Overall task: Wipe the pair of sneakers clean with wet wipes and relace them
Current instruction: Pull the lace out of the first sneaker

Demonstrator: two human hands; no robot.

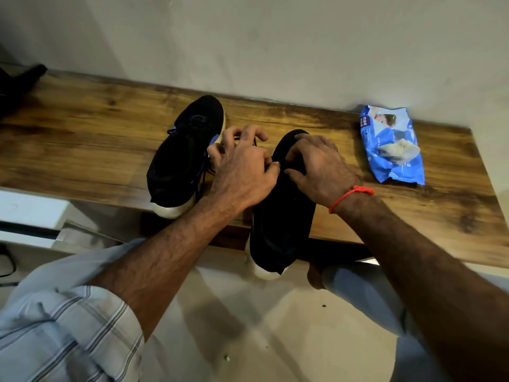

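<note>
Two black sneakers with white soles lie on a wooden shelf [82,139] that runs along a pale wall [275,45]. The left sneaker [181,158] lies near the middle of the shelf, its heel projecting slightly past the front edge and its toe pointing toward the wall. The right sneaker [281,216] lies just beside it, its heel well past the front edge and hanging over the floor.

Both hands work together over the upper part of the right sneaker. The left hand [242,169] has its fingers curled and pinches a black lace [276,163] between thumb and forefinger. The right hand [319,166] meets it at the same point, fingers bent, with the fingertips on the lace and the shoe's upper. The two hands touch at the pinch. Whether the lace passes through an eyelet there cannot be told, since the hands cover it.

A red thread [349,195] circles the right wrist. The left forearm crosses over the gap between the shoes, hiding part of the front edge.

A blue pack of wet wipes [391,144] lies near the right end of the shelf, close to the wall and well apart from the shoes, with a white wipe showing at its opening. A dark object [16,84] sits at the far left end; its kind cannot be told.
</note>
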